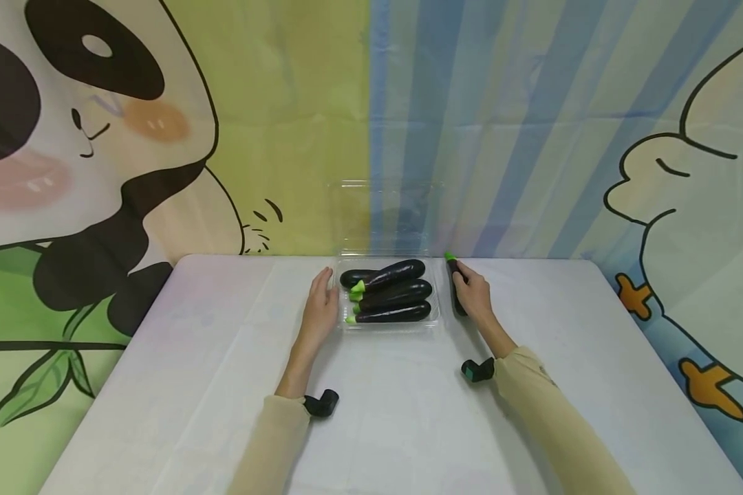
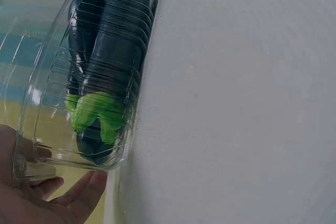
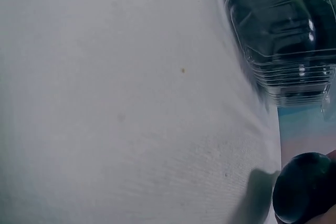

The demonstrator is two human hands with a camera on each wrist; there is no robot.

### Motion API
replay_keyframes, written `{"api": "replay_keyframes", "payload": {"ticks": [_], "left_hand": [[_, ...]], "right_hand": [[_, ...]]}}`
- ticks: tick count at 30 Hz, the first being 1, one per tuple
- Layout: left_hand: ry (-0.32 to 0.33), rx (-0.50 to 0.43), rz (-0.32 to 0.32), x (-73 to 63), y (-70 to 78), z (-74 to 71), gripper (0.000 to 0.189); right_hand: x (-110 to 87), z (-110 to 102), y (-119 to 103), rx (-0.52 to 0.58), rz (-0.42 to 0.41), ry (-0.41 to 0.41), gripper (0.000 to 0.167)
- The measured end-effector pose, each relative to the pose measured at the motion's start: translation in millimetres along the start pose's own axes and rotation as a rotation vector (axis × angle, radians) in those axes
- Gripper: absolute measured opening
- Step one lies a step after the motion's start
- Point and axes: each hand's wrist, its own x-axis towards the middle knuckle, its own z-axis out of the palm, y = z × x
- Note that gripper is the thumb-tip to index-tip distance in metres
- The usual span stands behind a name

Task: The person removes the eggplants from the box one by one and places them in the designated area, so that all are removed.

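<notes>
A clear plastic box (image 1: pixel 386 328) holds several dark eggplants (image 1: pixel 396 295) with green caps, lying sideways and stacked on one another. My left hand (image 1: pixel 320 309) rests along the box's left side; in the left wrist view its fingers (image 2: pixel 86 195) lie right at the box's end wall. To the right of the box, my right hand (image 1: pixel 473 292) grips another eggplant (image 1: pixel 455 285), its green cap pointing away from me. The right wrist view shows this eggplant's rounded dark end (image 3: pixel 302 190) at the lower right, with only a little of the hand at the edge.
The box's clear lid (image 1: pixel 384 216) stands raised at the back, in front of a printed cartoon curtain (image 1: pixel 309 124). A white cloth covers the table (image 1: pixel 402 412), and its far edge runs just behind the box. Black wrist cameras (image 1: pixel 322 403) sit at both sleeves.
</notes>
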Motion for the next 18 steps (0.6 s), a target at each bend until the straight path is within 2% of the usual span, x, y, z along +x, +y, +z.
{"api": "replay_keyframes", "payload": {"ticks": [9, 18], "left_hand": [[-0.005, -0.023, 0.005, 0.6, -1.0, 0.6, 0.051], [0.003, -0.013, 0.012, 2.1, -2.3, 0.3, 0.05]], "right_hand": [[1.7, 1.2, 1.9, -0.103, -0.073, -0.04, 0.046], [2.4, -0.4, 0.5, -0.153, -0.074, -0.114, 0.049]]}}
